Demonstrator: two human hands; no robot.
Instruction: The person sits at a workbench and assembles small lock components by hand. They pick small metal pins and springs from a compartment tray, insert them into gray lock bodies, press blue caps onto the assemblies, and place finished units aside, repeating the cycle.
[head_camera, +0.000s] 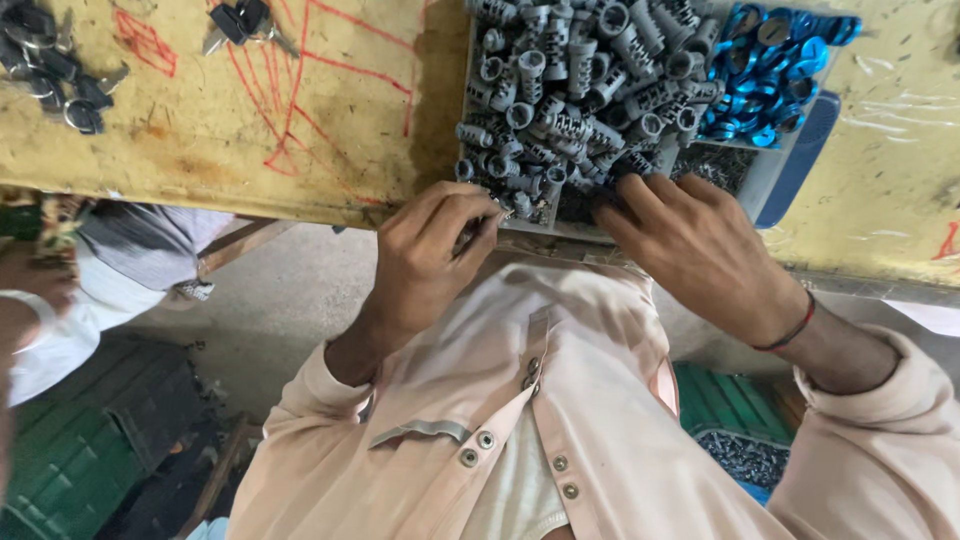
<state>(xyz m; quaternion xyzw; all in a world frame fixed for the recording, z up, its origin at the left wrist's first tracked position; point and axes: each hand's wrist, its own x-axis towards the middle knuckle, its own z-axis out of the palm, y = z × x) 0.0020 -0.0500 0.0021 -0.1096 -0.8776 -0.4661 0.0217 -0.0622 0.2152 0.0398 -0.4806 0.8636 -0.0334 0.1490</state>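
Observation:
My left hand (432, 252) is at the near edge of a grey tray (770, 180), its fingers closed on a small grey metal part. My right hand (690, 245) rests on the same edge with its fingertips in a patch of tiny dark pins (715, 165); I cannot see whether it holds one. A heap of grey metal cylinders (570, 90) fills most of the tray. Blue rings (765, 70) lie in its far right corner. A dark band circles my right wrist.
The tray sits on a worn yellow table (250, 130) marked with red lines. Dark keys (50, 65) lie at its far left. Another person (60, 290) sits on the left. Green crates (70, 460) stand on the floor below.

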